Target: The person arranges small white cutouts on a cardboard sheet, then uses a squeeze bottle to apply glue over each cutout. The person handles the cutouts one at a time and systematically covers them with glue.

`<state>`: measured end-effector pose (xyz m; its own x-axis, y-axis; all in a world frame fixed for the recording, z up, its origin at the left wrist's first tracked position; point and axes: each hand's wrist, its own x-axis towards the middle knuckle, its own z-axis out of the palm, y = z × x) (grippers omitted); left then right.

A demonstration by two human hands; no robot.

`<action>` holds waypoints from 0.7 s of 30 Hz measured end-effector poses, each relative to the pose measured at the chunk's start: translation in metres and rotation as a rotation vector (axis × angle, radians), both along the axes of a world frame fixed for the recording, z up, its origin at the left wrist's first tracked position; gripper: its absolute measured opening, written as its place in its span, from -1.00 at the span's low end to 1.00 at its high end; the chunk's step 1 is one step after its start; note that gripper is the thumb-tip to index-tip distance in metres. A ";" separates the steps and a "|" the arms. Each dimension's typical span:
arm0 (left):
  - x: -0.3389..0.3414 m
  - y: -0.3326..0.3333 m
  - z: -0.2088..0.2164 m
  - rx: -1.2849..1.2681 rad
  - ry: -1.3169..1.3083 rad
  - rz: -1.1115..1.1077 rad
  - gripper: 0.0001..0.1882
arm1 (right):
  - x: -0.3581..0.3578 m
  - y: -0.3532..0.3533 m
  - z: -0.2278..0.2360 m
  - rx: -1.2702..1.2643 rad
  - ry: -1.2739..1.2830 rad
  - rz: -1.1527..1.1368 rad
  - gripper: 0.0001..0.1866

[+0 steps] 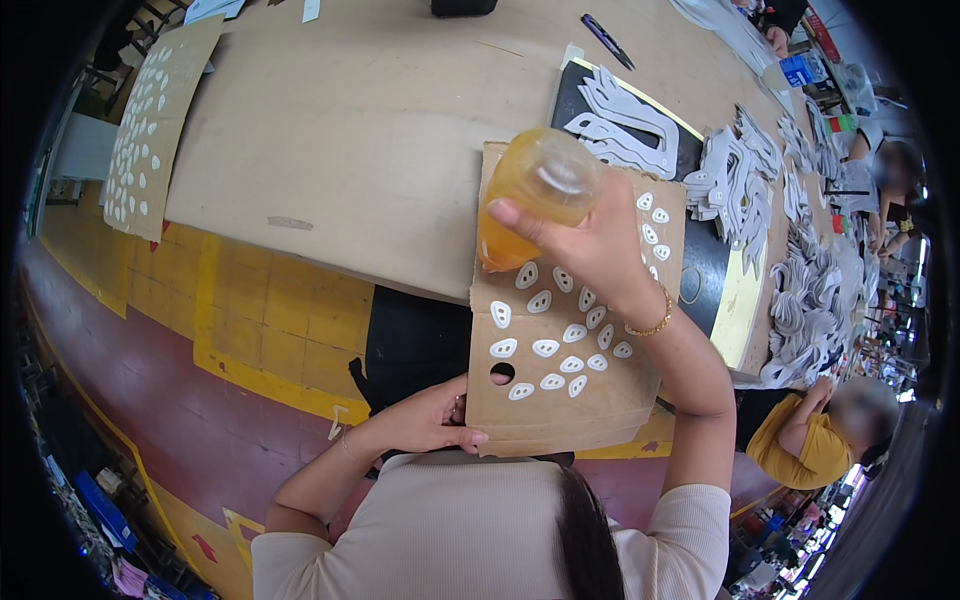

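Note:
My right hand is wrapped round a clear bottle of orange-yellow liquid. The bottle is tipped, its lower end over the left side of a brown cardboard sheet; whether its tip touches the sheet cannot be made out. Small white oval pieces, each with two little holes, lie spread across the cardboard. My left hand grips the sheet's near left edge, thumb on top and other fingers partly hidden below. A fingertip shows beside a round hole in the cardboard.
Grey-white cut pieces lie on a black board to the right, with more piles beyond. A purple pen lies on the table. Another cardboard sheet with white pieces overhangs the far left edge. People work at right.

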<state>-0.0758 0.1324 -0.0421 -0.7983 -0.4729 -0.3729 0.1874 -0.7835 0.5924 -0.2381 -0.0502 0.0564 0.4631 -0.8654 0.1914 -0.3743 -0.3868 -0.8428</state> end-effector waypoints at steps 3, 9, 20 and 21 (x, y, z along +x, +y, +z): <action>0.001 -0.001 0.002 0.011 -0.006 -0.001 -0.26 | 0.000 0.002 0.008 -0.206 0.115 0.046 -0.61; 0.000 0.002 -0.001 -0.051 -0.019 0.029 -0.18 | -0.034 0.014 0.017 -0.098 -0.042 -0.164 -0.63; -0.001 0.001 0.002 -0.062 -0.050 0.014 -0.16 | -0.053 0.018 -0.009 0.120 -0.243 -0.299 -0.67; -0.001 0.001 0.002 -0.069 -0.061 0.011 -0.16 | -0.053 0.018 -0.008 0.107 -0.212 -0.297 -0.67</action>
